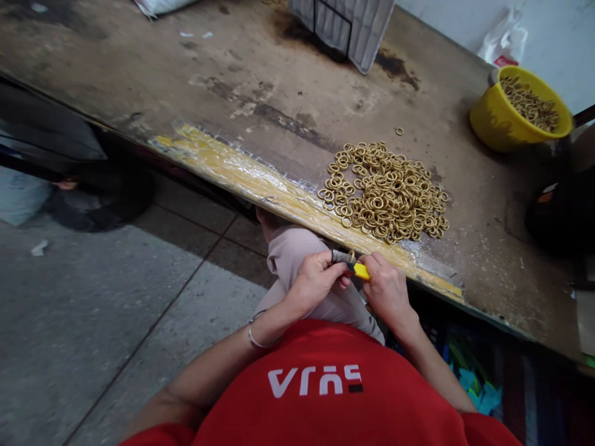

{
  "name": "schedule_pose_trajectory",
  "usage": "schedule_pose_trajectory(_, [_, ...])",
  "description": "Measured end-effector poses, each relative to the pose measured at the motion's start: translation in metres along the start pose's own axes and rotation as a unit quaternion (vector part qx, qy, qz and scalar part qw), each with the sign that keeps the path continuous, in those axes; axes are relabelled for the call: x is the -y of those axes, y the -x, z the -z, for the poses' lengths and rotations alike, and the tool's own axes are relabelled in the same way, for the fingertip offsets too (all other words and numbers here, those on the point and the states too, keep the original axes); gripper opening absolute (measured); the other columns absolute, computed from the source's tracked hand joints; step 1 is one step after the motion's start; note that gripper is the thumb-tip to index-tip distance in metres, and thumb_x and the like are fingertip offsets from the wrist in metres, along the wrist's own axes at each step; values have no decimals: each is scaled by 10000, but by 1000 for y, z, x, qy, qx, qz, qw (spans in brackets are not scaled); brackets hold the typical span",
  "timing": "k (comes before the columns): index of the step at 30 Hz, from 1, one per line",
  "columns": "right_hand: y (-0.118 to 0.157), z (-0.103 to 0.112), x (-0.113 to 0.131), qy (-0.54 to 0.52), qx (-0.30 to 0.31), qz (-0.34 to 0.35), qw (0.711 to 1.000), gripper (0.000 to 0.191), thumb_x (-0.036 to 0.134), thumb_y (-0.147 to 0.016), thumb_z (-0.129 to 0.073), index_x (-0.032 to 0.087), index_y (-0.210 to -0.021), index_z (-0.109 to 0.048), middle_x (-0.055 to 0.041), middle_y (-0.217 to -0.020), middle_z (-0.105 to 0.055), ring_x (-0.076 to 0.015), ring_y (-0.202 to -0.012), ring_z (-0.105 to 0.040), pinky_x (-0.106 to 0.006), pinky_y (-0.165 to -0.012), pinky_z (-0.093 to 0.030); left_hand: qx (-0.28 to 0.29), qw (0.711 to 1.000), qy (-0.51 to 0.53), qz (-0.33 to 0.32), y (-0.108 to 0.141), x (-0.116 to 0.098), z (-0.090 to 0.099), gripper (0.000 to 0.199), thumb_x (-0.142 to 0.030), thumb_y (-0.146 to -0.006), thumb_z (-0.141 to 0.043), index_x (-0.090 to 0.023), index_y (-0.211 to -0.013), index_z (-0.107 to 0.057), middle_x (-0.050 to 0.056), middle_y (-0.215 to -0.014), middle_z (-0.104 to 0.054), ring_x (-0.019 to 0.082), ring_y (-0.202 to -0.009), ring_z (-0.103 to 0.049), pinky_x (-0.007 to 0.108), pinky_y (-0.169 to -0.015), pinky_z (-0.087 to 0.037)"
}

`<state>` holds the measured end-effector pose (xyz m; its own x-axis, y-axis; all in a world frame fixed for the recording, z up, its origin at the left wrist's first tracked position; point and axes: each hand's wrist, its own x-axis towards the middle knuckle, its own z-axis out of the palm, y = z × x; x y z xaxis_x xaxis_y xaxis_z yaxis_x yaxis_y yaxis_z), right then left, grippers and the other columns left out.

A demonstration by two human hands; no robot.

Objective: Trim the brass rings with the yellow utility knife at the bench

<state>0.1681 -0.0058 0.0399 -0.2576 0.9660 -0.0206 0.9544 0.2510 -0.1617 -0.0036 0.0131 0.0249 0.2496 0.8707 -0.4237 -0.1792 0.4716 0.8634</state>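
Note:
My left hand (316,280) is closed in a pinch in front of my lap, a brass-coloured ring (352,255) at its fingertips. Grey wrapping (340,256) covers the end of its index finger. My right hand (387,286) grips a yellow-and-black utility knife (361,271), whose dark front end meets the left thumb beside the ring. The blade itself is too small to make out. Just beyond both hands, a heap of brass-coloured rings (390,192) lies loose near the table edge.
The worn table (260,68) has a front edge covered with yellow tape (232,167). A yellow bucket (493,121) holding many rings stands at the right. One stray ring (399,131) lies behind the heap. A grey ribbed container (334,28) is at the back.

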Motion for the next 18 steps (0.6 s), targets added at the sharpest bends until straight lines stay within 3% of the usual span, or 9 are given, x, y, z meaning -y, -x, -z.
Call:
schedule_pose_trajectory(7, [-2,-7,0,55,-23,5,998,239,201,-1020,-455,184,-909,-666,-72,-855,-676,-166,-654,-570,-305,-593,-310,29,997,-65,-8,7,-6,5,137,-207,-810,-619,-146,-688,-635,7,-558,-660,120,-499,-611,217,-516,-494])
schedule_pose_trajectory(12, [-12,3,-21,98,-1,-130,987,211,65,-914,-499,169,-953,-678,-86,-884,-698,-184,-685,-587,-309,-586,-298,98,986,-131,-30,23,-3,12,155,-224,-831,-591,-158,-693,-612,-3,-598,-642,126,-559,-594,230,-556,-469])
schedule_pose_trajectory(15, [-23,6,-27,50,-8,-102,994,210,85,-895,-537,183,-1015,-679,-79,-963,-712,-200,-801,-623,-294,-651,-353,117,960,-227,-111,21,6,13,191,-237,-876,-585,-165,-699,-598,16,-702,-642,149,-675,-595,259,-638,-474])
schedule_pose_trajectory(18, [-41,0,-16,8,-11,-60,998,195,110,-916,-535,178,-1031,-677,-78,-1001,-710,-204,-856,-635,-288,-703,-386,100,917,-327,-204,10,17,12,200,-212,-894,-601,-166,-700,-583,59,-883,-657,181,-827,-606,300,-765,-489])
